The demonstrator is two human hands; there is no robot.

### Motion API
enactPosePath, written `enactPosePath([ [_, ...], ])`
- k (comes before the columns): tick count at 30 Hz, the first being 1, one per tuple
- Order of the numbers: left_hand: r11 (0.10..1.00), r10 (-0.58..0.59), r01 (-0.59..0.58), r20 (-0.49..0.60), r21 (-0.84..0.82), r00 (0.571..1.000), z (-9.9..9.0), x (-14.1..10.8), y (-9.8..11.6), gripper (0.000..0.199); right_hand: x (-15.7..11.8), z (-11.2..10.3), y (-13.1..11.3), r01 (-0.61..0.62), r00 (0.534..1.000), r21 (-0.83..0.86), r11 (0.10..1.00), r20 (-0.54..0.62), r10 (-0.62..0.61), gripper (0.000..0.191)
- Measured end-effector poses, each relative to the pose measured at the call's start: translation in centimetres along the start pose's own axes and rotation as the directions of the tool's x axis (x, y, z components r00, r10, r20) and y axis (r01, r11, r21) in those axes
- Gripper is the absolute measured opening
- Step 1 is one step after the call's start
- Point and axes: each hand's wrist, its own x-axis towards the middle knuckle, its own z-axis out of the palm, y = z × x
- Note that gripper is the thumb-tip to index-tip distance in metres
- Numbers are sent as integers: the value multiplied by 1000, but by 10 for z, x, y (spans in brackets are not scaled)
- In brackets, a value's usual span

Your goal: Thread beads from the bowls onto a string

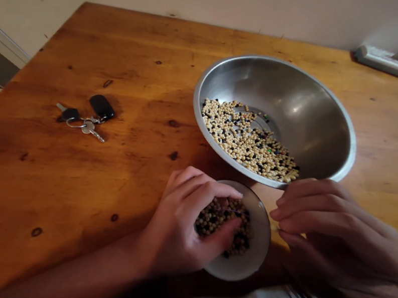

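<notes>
Two bowls sit close together on a wooden table: a steel bowl, tilted so its pale and dark beans gather at the low side, with its rim overhanging a small white bowl. The left hand is half closed, its fingers dipping into the beans in the small bowl; whether it pinches any, I cannot tell. The right hand, loosely curled and empty, sits just beside the small bowl. One bunch of keys lies well apart.

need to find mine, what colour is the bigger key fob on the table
The key fob is glossy black, in the head view.
</notes>
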Motion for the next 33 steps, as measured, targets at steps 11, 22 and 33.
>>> enactPosePath([
  [11,993,114,-114,34,1,993,2,-1,0,20,-2,-3,-8,62,993,-117,991,110,-49,21],
  [22,997,79,-79,88,1,993,1,0,-1,8,-5,2,-5,89,985,-91,992,156,-74,19],
  [33,996,88,-86,81,-33,993,2,-1,0,11,-3,2,-5,103,978,-86,991,191,-85,16],
])
